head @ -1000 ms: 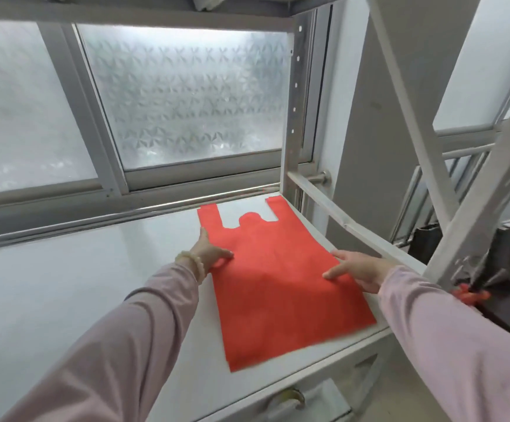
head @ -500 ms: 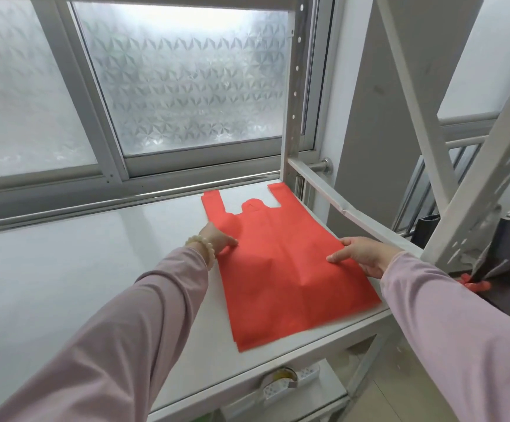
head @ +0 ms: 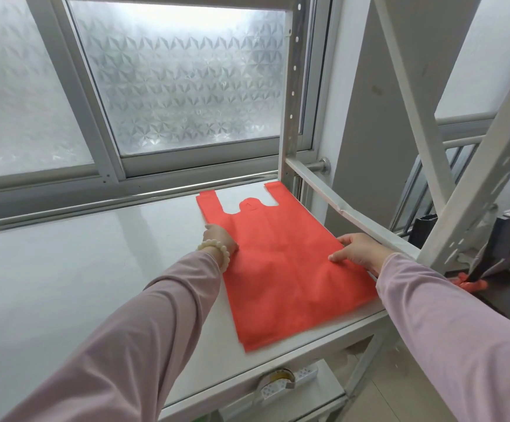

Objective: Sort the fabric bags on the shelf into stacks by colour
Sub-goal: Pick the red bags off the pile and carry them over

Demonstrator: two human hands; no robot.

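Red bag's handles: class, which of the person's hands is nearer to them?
Left. The left hand rests on the red bag at its left edge, just below the handles; the right hand rests on its right edge, farther down.

so the room's pretty bright, daylight coming in through a big sliding window (head: 186,80) with frosted glass, kind of a star pattern on it, grey aluminium frame (head: 81,95). a shiny steel rail (head: 126,200) runs along just under it. white metal rack (head: 290,86) with hole-punched uprights stands right up against the window. plain grey wall column (head: 378,123) off to the right, beige tiled floor (head: 381,400) down below
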